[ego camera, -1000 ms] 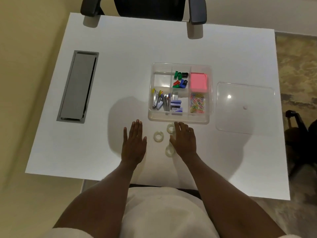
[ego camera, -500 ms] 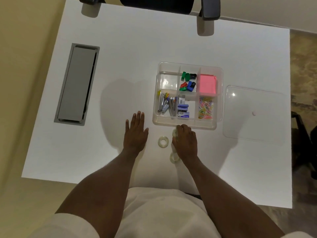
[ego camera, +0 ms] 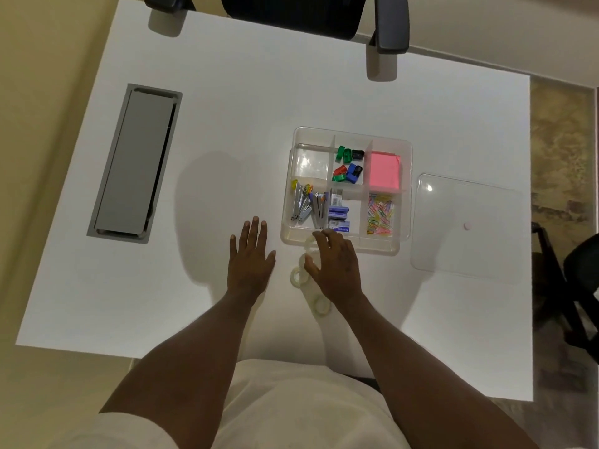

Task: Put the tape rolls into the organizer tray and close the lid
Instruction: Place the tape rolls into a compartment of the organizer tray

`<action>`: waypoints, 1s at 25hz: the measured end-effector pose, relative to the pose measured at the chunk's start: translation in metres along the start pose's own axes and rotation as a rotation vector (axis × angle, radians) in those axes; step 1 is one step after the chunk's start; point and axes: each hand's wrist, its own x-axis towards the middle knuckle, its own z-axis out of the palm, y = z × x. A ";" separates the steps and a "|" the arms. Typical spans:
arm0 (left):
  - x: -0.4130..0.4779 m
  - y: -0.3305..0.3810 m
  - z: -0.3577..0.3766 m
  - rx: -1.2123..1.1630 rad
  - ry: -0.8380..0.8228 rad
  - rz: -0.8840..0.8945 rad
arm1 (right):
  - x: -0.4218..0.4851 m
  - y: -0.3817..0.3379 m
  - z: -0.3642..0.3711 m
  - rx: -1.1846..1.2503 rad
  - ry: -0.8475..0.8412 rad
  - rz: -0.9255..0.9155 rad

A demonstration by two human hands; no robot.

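Observation:
The clear organizer tray [ego camera: 353,133] sits on the white table, holding staplers, staple boxes, sharpeners, pink notes and paper clips; its far-left compartment is bare. The clear lid [ego camera: 466,228] lies flat to its right. My right hand [ego camera: 335,265] is at the tray's front edge, thumb and fingers curled around a clear tape roll [ego camera: 308,245] that is partly hidden by them. A second tape roll [ego camera: 296,277] lies just left of my thumb. A third tape roll [ego camera: 321,306] peeks out beside my right wrist. My left hand [ego camera: 249,257] rests flat, fingers apart, left of the rolls.
A grey cable hatch [ego camera: 133,160] is set into the table's left side. A black office chair [ego camera: 291,14] stands at the far edge, and another dark chair [ego camera: 580,286] stands off the right edge. The near table edge is at my lap.
My right hand went from lying flat over the rolls to curling its thumb and fingers around the roll nearest the tray. My left hand stayed flat.

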 end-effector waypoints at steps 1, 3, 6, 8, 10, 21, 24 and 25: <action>0.001 0.000 -0.001 -0.003 0.000 -0.001 | 0.010 -0.003 -0.003 0.020 0.025 -0.023; 0.002 -0.001 -0.001 -0.008 -0.009 0.005 | 0.035 -0.007 -0.013 0.053 0.085 -0.060; 0.003 -0.005 -0.002 -0.010 -0.023 0.012 | 0.080 -0.009 -0.033 0.088 0.130 -0.058; 0.004 -0.005 -0.002 0.005 -0.024 0.010 | 0.112 -0.008 -0.045 0.094 0.120 -0.031; 0.005 -0.005 0.000 0.017 -0.026 0.012 | 0.143 -0.006 -0.055 0.115 0.088 0.009; 0.013 -0.005 0.007 0.062 -0.043 -0.014 | 0.241 -0.004 -0.028 -0.068 -0.177 0.080; 0.013 -0.004 0.009 0.063 -0.035 -0.015 | 0.247 -0.004 -0.018 -0.111 -0.165 0.057; 0.013 -0.005 0.010 0.065 -0.034 -0.013 | 0.248 -0.003 -0.015 -0.118 -0.157 0.045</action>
